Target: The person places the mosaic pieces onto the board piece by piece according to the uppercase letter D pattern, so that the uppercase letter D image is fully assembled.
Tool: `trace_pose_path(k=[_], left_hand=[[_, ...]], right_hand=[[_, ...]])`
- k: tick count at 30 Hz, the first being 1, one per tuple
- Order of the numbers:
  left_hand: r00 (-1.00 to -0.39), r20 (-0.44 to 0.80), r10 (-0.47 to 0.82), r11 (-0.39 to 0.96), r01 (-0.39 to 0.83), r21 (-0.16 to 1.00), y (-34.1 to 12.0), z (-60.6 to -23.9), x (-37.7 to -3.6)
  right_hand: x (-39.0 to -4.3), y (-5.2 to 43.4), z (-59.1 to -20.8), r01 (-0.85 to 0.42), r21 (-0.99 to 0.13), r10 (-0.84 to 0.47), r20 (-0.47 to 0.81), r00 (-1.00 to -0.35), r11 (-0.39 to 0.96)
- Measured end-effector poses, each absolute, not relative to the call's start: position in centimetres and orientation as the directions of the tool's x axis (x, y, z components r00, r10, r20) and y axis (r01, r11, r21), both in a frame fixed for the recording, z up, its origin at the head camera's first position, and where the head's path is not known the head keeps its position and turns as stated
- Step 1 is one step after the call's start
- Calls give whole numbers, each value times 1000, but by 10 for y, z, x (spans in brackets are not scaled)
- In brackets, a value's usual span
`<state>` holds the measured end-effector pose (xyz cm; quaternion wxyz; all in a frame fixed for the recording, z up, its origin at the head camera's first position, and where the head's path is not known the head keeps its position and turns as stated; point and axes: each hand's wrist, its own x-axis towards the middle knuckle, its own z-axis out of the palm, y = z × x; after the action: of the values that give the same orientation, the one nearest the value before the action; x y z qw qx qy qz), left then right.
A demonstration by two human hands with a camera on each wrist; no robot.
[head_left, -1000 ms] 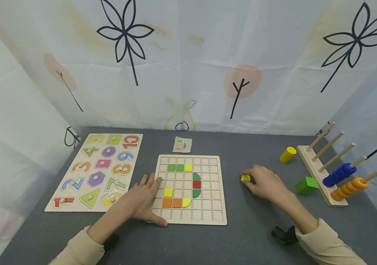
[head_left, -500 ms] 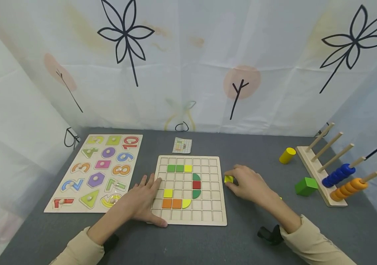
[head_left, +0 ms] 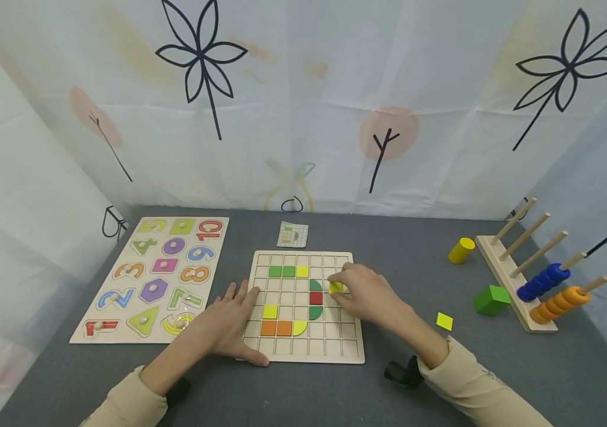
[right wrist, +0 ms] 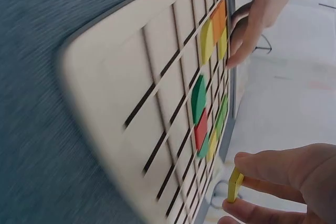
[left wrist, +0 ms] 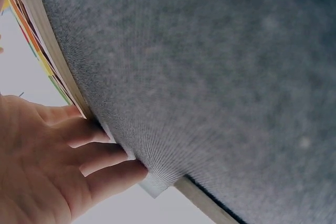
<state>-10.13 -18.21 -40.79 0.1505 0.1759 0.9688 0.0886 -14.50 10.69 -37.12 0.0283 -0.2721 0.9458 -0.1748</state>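
A wooden grid board (head_left: pixel 335 349) lies in the middle of the table with green, yellow, red and orange tiles set in some of its squares. My left hand (head_left: pixel 228 325) rests along the board's left edge, fingers spread and thumb at the lower left corner. Over the right part of the board, my right hand (head_left: pixel 369 295) pinches a yellow tile (right wrist: pixel 235 184) between thumb and fingers. In the right wrist view this tile is held above the board's surface. Another yellow tile (head_left: pixel 444 321) lies on the table beside my right forearm.
A number and shape puzzle board (head_left: pixel 121 284) lies at left. Behind the grid board is a small pattern card (head_left: pixel 292 234). At right stand a yellow cylinder (head_left: pixel 461 251), a green block (head_left: pixel 492 300) and a peg stand (head_left: pixel 514 284) with blue and orange rings.
My right hand has carried the yellow tile leftward from the table to above the grid board. A second yellow tile has come into view behind it. My left hand stays in place.
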Motion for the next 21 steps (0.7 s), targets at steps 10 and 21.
trace_pose_path(k=[10,21], left_hand=[[-892,-273,360,924,302,233,-182,-408,-101],[-891,-274,363,924,307,228,-182,-407,-102]], right_hand=[[-147,66,-372,-561,-399,-592,55,-804,725],[-150,28,-378,-567,-397,-616,7,-788,722]])
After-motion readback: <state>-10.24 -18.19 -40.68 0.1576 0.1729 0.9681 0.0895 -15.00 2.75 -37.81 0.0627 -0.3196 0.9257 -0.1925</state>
